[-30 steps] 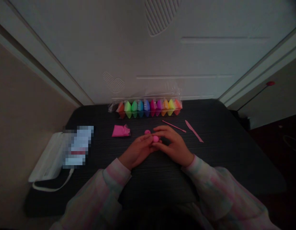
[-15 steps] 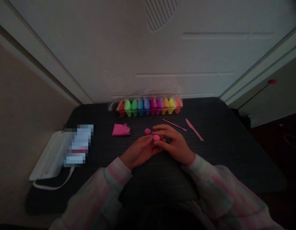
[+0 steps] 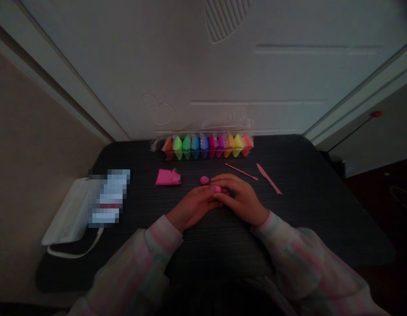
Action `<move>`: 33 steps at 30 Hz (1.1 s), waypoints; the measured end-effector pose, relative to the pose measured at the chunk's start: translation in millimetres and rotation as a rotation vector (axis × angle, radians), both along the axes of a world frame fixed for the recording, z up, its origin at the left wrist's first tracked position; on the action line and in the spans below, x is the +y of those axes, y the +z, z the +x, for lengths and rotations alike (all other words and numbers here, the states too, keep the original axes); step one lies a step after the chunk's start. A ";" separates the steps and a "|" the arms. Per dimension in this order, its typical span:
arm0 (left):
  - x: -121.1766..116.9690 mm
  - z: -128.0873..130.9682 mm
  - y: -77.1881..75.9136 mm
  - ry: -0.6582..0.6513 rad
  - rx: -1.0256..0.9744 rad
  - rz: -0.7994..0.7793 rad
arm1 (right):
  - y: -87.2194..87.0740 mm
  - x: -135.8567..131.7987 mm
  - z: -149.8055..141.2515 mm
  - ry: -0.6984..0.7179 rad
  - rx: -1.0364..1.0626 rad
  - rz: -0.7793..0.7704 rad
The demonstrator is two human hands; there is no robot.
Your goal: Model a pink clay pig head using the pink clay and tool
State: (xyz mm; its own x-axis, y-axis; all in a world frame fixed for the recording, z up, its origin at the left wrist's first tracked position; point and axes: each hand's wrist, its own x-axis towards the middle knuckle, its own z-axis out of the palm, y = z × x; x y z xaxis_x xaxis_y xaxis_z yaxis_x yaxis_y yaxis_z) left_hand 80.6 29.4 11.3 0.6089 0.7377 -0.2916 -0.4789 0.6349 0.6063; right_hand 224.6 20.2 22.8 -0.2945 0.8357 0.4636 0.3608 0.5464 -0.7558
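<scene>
A small lump of bright pink modelling clay (image 3: pixel 217 189) is held between the fingers of both hands, above the middle of the dark table. My left hand (image 3: pixel 194 205) closes on it from the left, thumb on top. From the right, my right hand (image 3: pixel 240 195) curls over it, and its fingers hide part of the clay. Just beyond my fingertips a little pink clay ball (image 3: pixel 204 180) with small marks on it lies on the table. Left of the ball is an opened packet of pink clay (image 3: pixel 168 177).
Clay packets in many colours (image 3: pixel 204 146) stand in a clear plastic tray at the back. A thin pink tool (image 3: pixel 241 171) and a pink plastic knife (image 3: pixel 269 179) lie to the right. On the left, a blurred-out device (image 3: pixel 108 197) with a white cable rests by a white case (image 3: pixel 66 213).
My fingers have closed further over the pink clay, so less of it shows. The whole view has shifted slightly; the things on the table stay in place.
</scene>
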 end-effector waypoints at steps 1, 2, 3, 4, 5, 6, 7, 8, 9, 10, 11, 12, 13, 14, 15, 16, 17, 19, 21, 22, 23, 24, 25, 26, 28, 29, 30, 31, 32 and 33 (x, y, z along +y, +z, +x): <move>-0.2 0.0 -0.1 -0.005 -0.012 -0.001 | 0.2 0.0 0.0 0.004 0.004 0.001; -0.3 0.0 -0.4 -0.010 -0.021 -0.003 | 0.3 0.0 0.0 0.009 0.007 -0.002; -0.4 -0.1 -0.9 -0.020 -0.028 -0.006 | 0.4 0.0 0.1 0.011 0.008 -0.009; -0.5 -0.4 -1.4 -0.030 -0.033 -0.008 | 0.4 0.0 0.3 0.013 0.009 -0.021; -0.6 -0.6 -2.0 -0.039 -0.036 -0.011 | 0.3 0.0 0.4 0.014 0.009 -0.035; -0.6 -0.9 -2.6 -0.045 -0.037 -0.014 | 0.1 0.0 0.5 0.013 0.011 -0.050; -0.7 -1.1 -3.0 -0.050 -0.038 -0.018 | -0.2 -0.1 0.5 0.012 0.015 -0.062; -0.7 -1.4 -3.3 -0.052 -0.038 -0.022 | -0.6 -0.2 0.4 0.011 0.019 -0.072; -0.7 -1.6 -3.4 -0.054 -0.039 -0.026 | -0.9 -0.4 0.3 0.008 0.025 -0.080; -0.7 -1.7 -3.5 -0.055 -0.039 -0.030 | -1.3 -0.5 0.1 0.006 0.031 -0.087; -0.6 -1.8 -3.4 -0.057 -0.040 -0.033 | -1.5 -0.6 -0.1 0.005 0.037 -0.092; -0.6 -1.8 -3.2 -0.058 -0.041 -0.033 | -1.6 -0.6 -0.3 0.003 0.042 -0.095; -0.5 -1.8 -3.1 -0.058 -0.043 -0.031 | -1.6 -0.6 -0.4 0.000 0.047 -0.097; -0.5 -1.8 -3.0 -0.059 -0.044 -0.028 | -1.4 -0.6 -0.5 -0.001 0.052 -0.097; -0.4 -1.7 -2.9 -0.059 -0.045 -0.024 | -1.2 -0.5 -0.6 0.001 0.055 -0.096; -0.4 -1.7 -2.9 -0.058 -0.047 -0.019 | -1.0 -0.4 -0.6 0.006 0.056 -0.093; -0.4 -1.7 -2.9 -0.056 -0.048 -0.015 | -0.8 -0.3 -0.5 0.013 0.058 -0.089; -0.4 -1.7 -2.8 -0.054 -0.049 -0.011 | -0.8 -0.2 -0.4 0.022 0.062 -0.085; -0.5 -1.7 -2.5 -0.058 -0.048 -0.014 | -1.4 -0.3 -0.2 0.023 0.068 -0.093; -0.5 -1.8 -2.2 -0.062 -0.048 -0.019 | -1.7 -0.3 -0.1 0.019 0.071 -0.100; -0.5 -1.8 -1.8 -0.066 -0.049 -0.022 | -2.1 -0.4 -0.1 0.016 0.073 -0.107; -0.5 -1.8 -1.3 -0.069 -0.050 -0.024 | -2.4 -0.4 -0.1 0.015 0.072 -0.114; -0.4 -1.7 -0.9 -0.070 -0.050 -0.024 | -2.6 -0.4 -0.2 0.011 0.073 -0.119; -0.3 -1.6 -0.6 -0.069 -0.048 -0.023 | -2.7 -0.5 -0.2 0.007 0.074 -0.123; -0.2 -1.3 -0.5 -0.068 -0.039 -0.022 | -2.6 -0.6 -0.3 0.001 0.074 -0.125; -0.1 -1.2 -0.6 -0.067 -0.035 -0.022 | -2.5 -0.6 -0.3 -0.001 0.073 -0.122; -0.1 -1.1 -0.9 -0.066 -0.033 -0.022 | -2.4 -0.6 -0.2 -0.004 0.069 -0.116; -0.1 -1.1 -1.3 -0.066 -0.032 -0.021 | -2.2 -0.6 -0.1 -0.003 0.059 -0.107; -0.2 -1.2 -1.7 -0.065 -0.032 -0.017 | -2.0 -0.5 0.0 0.000 0.048 -0.095; -0.3 -1.4 -2.1 -0.060 -0.033 -0.012 | -1.7 -0.5 0.3 0.003 0.037 -0.080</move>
State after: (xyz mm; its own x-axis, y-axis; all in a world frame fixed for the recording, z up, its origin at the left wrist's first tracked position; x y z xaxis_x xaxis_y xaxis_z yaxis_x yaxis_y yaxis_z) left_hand 79.2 29.0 9.2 0.6613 0.6963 -0.2792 -0.4591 0.6700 0.5834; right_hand 224.9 19.7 21.1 -0.2815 0.8695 0.4059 0.3303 0.4850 -0.8098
